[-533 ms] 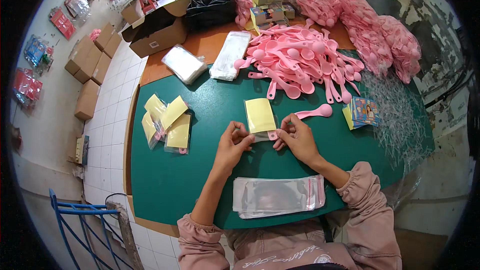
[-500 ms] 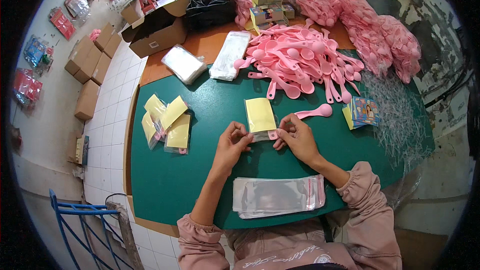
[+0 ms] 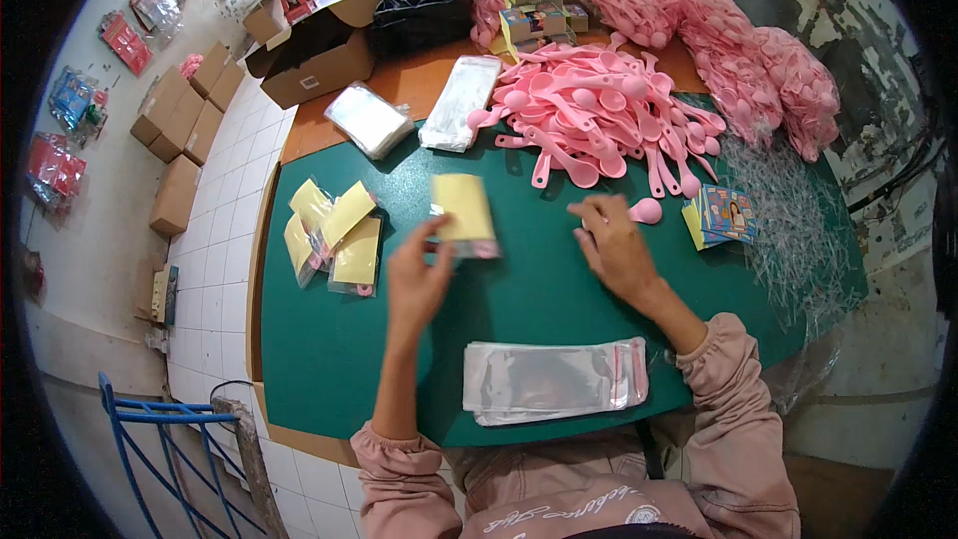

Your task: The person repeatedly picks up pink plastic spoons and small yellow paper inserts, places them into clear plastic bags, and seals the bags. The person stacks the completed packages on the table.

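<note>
My left hand (image 3: 419,265) pinches a clear plastic packet with a yellow card (image 3: 464,208) inside, lifted over the green tabletop and blurred by motion. A bit of pink shows at the packet's lower end. My right hand (image 3: 621,250) lies over the handle of a single pink spoon (image 3: 647,211); only the spoon's round bowl shows, and whether the fingers close on the handle is hidden. Left of my left hand lie several similar packets with yellow cards (image 3: 355,250). Nearest my body is a stack of clear flat bags (image 3: 554,379).
A big heap of pink spoons (image 3: 589,105) fills the far middle, beside bagged spoons (image 3: 733,60). Printed cards (image 3: 726,218) and clear plastic scraps (image 3: 793,250) lie at right. White bag stacks (image 3: 369,120) and an open carton (image 3: 317,65) stand far left.
My left hand has carried the yellow-card packet leftward, and my right hand has let go of it. The right hand has moved right and slightly away from me, over the lone spoon.
</note>
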Tool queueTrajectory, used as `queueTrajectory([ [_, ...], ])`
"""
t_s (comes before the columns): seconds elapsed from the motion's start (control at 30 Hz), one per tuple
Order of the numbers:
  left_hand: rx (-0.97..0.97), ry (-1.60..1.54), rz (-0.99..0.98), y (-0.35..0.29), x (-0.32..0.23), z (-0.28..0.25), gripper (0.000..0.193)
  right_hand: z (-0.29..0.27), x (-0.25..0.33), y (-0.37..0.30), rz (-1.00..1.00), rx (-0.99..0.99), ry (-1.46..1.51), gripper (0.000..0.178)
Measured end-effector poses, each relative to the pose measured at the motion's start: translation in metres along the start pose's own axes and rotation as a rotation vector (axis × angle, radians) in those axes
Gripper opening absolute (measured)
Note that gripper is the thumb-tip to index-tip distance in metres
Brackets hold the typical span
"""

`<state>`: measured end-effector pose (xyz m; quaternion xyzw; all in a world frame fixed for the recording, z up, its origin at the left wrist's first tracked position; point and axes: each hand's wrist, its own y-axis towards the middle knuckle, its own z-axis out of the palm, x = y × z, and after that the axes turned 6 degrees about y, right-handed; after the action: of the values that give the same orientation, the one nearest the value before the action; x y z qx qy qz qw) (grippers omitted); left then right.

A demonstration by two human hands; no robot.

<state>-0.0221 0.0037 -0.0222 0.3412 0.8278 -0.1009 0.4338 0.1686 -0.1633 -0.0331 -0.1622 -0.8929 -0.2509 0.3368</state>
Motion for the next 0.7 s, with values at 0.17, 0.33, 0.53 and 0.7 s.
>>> queueTrajectory([
  [0.17, -0.366, 0.679, 0.163, -0.003, -0.01, -0.033, 0.026, -0.011, -0.025, 0.009, -0.234, 0.063, -0.538, 0.039],
  [0.33, 0.622, 0.157, 0.522, -0.022, -0.057, 0.003, 0.028, -0.009, -0.017, 0.012, -0.284, 0.078, -0.389, 0.041],
  [0.53, 0.801, 0.115, 0.501, -0.032, -0.053, 0.041, 0.024, -0.018, 0.009, 0.016, -0.349, -0.183, -0.322, 0.024],
  [0.7, 0.848, -0.012, 0.428, -0.022, -0.053, 0.035, 0.017, -0.021, 0.008, 0.014, -0.288, -0.356, 0.006, 0.011],
])
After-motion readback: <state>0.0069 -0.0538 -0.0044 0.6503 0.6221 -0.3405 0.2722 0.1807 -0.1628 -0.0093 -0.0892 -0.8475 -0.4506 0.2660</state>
